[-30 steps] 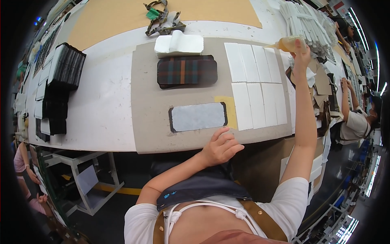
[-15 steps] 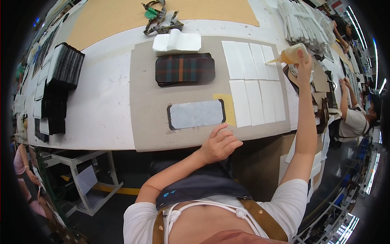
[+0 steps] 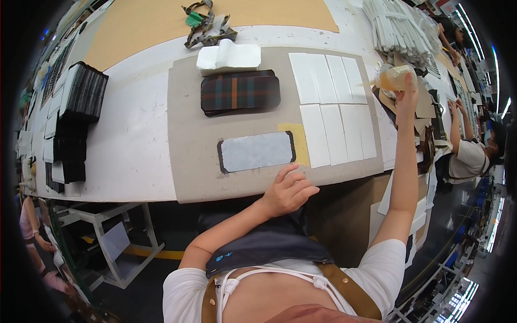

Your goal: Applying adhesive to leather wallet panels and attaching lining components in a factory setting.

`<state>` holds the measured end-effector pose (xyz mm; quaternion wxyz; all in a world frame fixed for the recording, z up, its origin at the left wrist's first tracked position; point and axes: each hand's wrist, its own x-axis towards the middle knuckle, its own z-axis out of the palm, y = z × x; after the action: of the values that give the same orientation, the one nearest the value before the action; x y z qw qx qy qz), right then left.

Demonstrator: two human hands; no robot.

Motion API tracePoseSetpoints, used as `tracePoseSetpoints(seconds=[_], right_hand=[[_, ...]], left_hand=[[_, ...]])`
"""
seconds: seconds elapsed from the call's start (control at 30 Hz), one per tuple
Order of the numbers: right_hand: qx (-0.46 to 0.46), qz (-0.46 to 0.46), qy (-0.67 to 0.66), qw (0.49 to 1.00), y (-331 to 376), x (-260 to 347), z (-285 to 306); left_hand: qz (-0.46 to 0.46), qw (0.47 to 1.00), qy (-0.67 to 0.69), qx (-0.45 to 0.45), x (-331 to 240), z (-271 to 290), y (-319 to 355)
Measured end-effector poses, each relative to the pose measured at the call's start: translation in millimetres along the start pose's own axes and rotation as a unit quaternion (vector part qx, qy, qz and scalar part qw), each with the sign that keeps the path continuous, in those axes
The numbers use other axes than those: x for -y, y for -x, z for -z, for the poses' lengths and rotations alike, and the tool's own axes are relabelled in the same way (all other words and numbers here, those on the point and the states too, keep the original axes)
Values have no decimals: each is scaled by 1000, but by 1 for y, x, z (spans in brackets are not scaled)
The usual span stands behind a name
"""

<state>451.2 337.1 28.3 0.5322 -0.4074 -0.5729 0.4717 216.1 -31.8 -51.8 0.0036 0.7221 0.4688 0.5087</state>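
My right hand grips a squeeze bottle of yellowish liquid, held sideways with its thin nozzle pointing left. The nozzle tip is blurred, just beside the upper row of white rectangular pieces; whether it touches anything I cannot tell. A lower row of similar pieces lies under it. My left hand rests at the table's front edge with loosely bent, parted fingers and holds nothing. Closest to it lies a pale grey panel with black corners, partly over a yellow patch.
A grey board lies under the pieces. Behind the panel sit a stack of plaid pieces and a white stack. Black-edged stacks stand left. Bundled white strips lie at back right. A co-worker is farther right.
My right hand has drawn the bottle to the right and slightly down, away from the upper white pieces. My left hand has stayed nearly still. The whole view has shifted slightly.
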Motion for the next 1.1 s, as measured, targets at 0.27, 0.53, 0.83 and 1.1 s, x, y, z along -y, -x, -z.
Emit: tracePoseSetpoints(seconds=[0.27, 0.53, 0.83, 1.1], right_hand=[[-64, 70, 4, 995, -54, -21, -45], [-79, 78, 87, 990, -64, -28, -52], [-31, 59, 90, 994, -45, -14, -38], [-12, 33, 141, 989, -15, -4, -8]], left_hand=[[0, 1000, -16, -3, -1, -3, 2], [1, 1000, -14, -2, -1, 0, 2], [1, 1000, -12, -1, -1, -1, 3], [4, 1000, -6, 6, -2, -1, 0]])
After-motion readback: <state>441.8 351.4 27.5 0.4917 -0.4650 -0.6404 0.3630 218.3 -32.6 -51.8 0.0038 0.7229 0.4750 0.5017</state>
